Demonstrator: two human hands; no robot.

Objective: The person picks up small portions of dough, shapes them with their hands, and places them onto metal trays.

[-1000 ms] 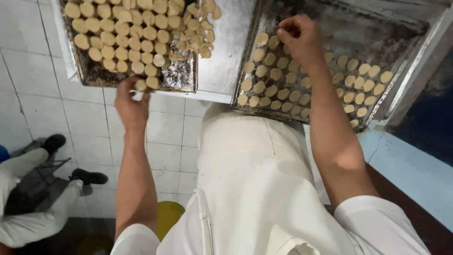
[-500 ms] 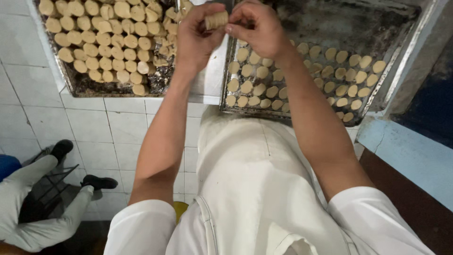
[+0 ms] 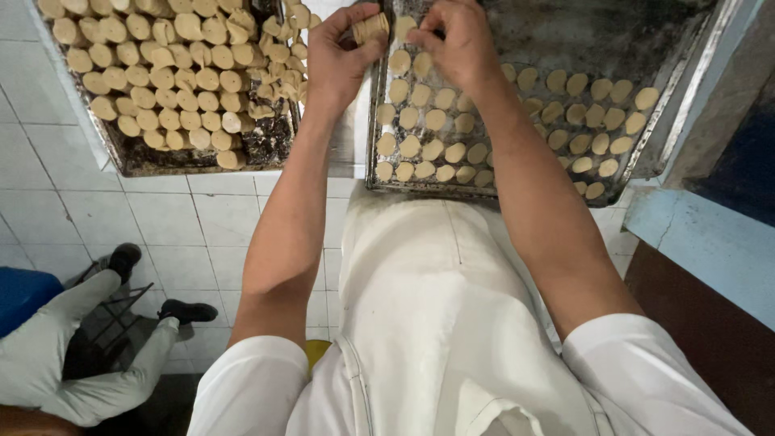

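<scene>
My left hand (image 3: pixel 343 56) grips a short stack of round dough discs (image 3: pixel 370 27) at the top edge of the view, over the gap between two metal trays. My right hand (image 3: pixel 456 40) hovers just right of the stack, fingers curled toward it and over the right tray (image 3: pixel 678 89), where flat pale discs (image 3: pixel 440 121) lie in rows. The left tray (image 3: pixel 161 161) is packed with rolled stacks of the same dough (image 3: pixel 161 73) lying on their sides.
White tiled counter (image 3: pixel 218 218) runs under both trays. A seated person's legs in light trousers and dark shoes (image 3: pixel 97 347) are at the lower left, near a blue object (image 3: pixel 24 295). A pale blue ledge (image 3: pixel 702 234) stands at the right.
My left hand went from the left tray's front edge up to the gap, taking a stack of discs. My right hand moved left to meet it and now stays beside the stack.
</scene>
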